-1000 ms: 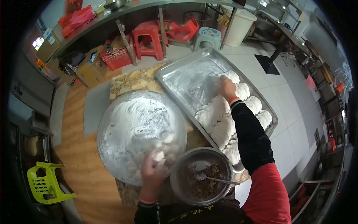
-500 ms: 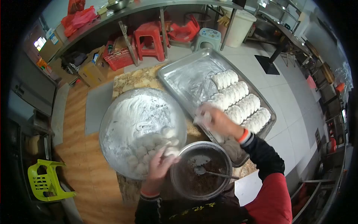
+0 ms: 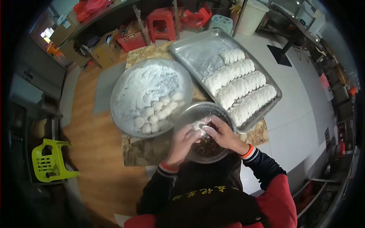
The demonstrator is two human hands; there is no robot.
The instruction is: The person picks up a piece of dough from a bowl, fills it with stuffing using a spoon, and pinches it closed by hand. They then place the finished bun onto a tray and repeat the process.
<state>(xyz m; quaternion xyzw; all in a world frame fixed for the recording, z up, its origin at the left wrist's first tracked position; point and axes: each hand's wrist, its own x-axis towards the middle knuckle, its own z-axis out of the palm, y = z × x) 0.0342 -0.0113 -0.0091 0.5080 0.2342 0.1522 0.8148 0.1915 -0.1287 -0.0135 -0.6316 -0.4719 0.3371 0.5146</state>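
Above the bowl of dark filling, my left hand and my right hand come together on one small white piece of dough. The fingers of both are closed around it, and flour whitens the fingertips. Left of them is a wide metal basin, dusted with flour and holding several round dough pieces near its front. On the right, a metal tray carries rows of white dumplings. My hands hide part of the filling; no spoon shows.
Basin, bowl and tray rest on a stone-patterned table. A green plastic chair stands at the left. Beyond the table are a red stool, a red crate, cardboard boxes and a white bucket.
My right hand has moved from the tray back to the filling bowl. My left hand has moved from the basin's edge to meet it at the dough. The view has shifted.
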